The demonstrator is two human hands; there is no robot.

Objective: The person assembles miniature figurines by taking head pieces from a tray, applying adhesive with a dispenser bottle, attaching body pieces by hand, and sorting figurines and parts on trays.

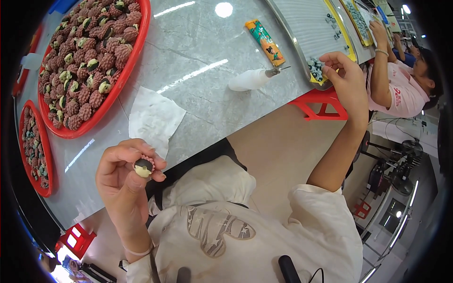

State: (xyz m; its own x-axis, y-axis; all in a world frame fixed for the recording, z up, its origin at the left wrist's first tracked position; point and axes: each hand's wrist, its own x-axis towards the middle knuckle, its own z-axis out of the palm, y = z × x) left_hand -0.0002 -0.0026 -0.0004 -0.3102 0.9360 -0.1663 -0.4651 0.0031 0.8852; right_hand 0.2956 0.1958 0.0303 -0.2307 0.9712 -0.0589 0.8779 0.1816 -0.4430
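My left hand [125, 181] pinches a small round figurine piece [144, 166] between thumb and fingers. The piece has a dark and pale-yellow face with a pinkish ridged edge. Out to the right, my right hand [348, 80] is over the near corner of a metal-rimmed tray [302, 54]. Its thumb and fingers curl together beside a heap of tiny grey-blue and dark pieces [315, 69]. Whatever lies between those fingertips is too small to make out. A white squeeze bottle [248, 80] with a thin metal tip lies on the grey marbled table [203, 37], left of that hand.
A large red tray [141, 33] full of pinkish ridged pieces stands at the left, beside a smaller red tray [49, 181]. A white tissue [155, 115] and a green-orange packet [265, 42] lie on the table. Another person [401, 87] sits at the far right; a red stool [321, 101] stands below the table's edge.
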